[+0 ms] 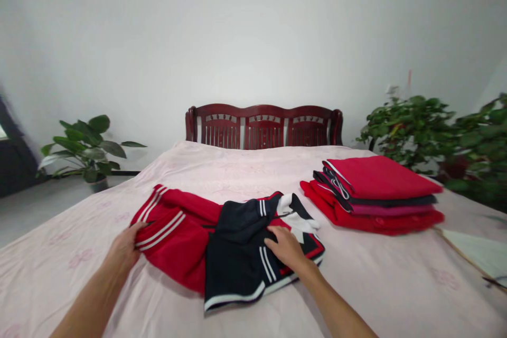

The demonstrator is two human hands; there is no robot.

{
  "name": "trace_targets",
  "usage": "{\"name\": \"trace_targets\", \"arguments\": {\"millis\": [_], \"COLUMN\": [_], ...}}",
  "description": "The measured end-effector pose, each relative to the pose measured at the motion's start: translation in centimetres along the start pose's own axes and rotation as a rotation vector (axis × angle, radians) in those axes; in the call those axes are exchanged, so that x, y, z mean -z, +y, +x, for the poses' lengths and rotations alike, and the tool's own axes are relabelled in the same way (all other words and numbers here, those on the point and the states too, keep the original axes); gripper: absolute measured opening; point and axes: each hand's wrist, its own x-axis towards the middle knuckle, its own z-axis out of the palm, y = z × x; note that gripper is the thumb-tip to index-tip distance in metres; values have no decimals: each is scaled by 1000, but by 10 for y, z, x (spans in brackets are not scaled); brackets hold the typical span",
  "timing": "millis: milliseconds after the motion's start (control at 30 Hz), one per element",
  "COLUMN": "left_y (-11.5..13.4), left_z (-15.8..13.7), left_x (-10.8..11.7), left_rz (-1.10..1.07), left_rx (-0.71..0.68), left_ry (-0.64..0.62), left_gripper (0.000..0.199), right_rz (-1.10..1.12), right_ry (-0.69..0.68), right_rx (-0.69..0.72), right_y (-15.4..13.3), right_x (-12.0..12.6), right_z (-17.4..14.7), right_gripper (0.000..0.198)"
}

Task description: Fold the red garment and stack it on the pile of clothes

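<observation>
1. Step in hand, my judgement: arranging the clothing spread on the bed (pixel 396 290), red side against navy side.
2. Where: red piece (pixel 182 266), left of lower centre in the frame; navy piece (pixel 237 256), lower centre, overlapping the red one. Can't tell whether they're joined.
3. My left hand (pixel 125 245), lower left: grip closed on the outer edge of the red piece, by the white-striped cuffs. Fingertips are hidden under the cloth.
4. My right hand (pixel 288 247), right of lower centre: grip low on the navy piece, just below the white collar (pixel 295 220). Thumb and forefinger sit slightly apart on the cloth; can't tell if they pinch any.
5. Next move, my judgement: calls for a secure left hold on the red edge, with the right steadying the navy side so the layers don't slip.
6. Nearby: folded stack (pixel 384 179), right of the frame, apart from both hands. Its top layer is red.
</observation>
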Motion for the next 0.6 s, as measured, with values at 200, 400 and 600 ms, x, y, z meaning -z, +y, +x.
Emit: {"name": "trace_targets", "arguments": {"millis": [200,400,600], "left_y": [-24,-19,-27], "left_z": [22,-16,-62], "left_x": [65,-13,-100], "left_rz": [498,788,820], "left_rx": [-255,-754,-756], "left_ry": [207,-242,-664], "left_gripper": [46,45,38], "right_rz": [-381,-69,799], "right_ry": [79,131,513], "right_rx": [94,105,-44], "right_y": [-2,-3,28], "right_x": [-12,-18,30], "right_z": [-12,-12,-7], "right_gripper": [33,27,29]}}
